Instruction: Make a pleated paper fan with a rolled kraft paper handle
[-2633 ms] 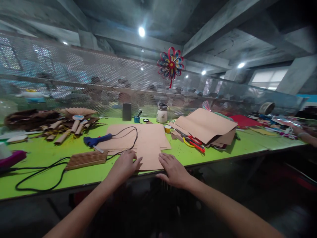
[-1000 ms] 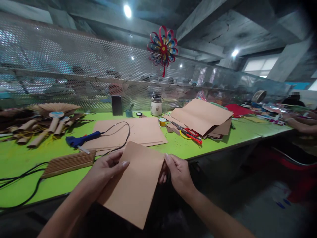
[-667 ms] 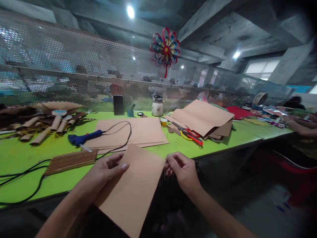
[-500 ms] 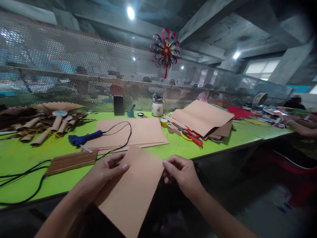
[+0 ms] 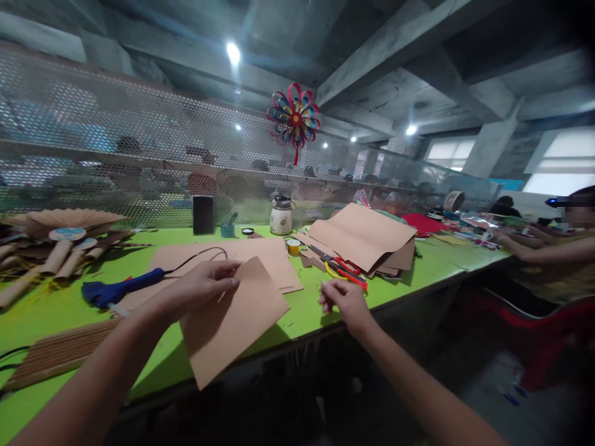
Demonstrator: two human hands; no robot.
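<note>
Above the front edge of the green table point(image 5: 432, 263), tilted and with one corner hanging past that edge, is a brown kraft-paper sheet point(image 5: 237, 322). It is gripped at its upper left between the thumb and fingers of the left hand point(image 5: 207, 285). The right hand point(image 5: 344, 300) is off the paper, its fingers curled in just beside the scissors point(image 5: 356, 280) – whether something tiny is pinched there, I cannot tell.

How far along is this piece? Early, I would judge: its visible face shows straight edges and no fold or glue (the underside is hidden), so any shaping or joining seems left to do. The scissors lie idle, red and yellow handles towards the person, and the blue glue gun point(image 5: 105, 294) rests unheld at the left.

Behind the held sheet lie larger flat paper sheets point(image 5: 269, 260), with a yellow spool point(image 5: 293, 248) just beside them and a loose paper stack point(image 5: 367, 232) to the right. Farther left sit a pleated paper fan point(image 5: 83, 218) – finished, by its look – and brown paper tubes point(image 5: 57, 257). At the back stands a pale bottle point(image 5: 281, 218); at far right, a co-worker's arm point(image 5: 525, 251) reaches over the table.
</note>
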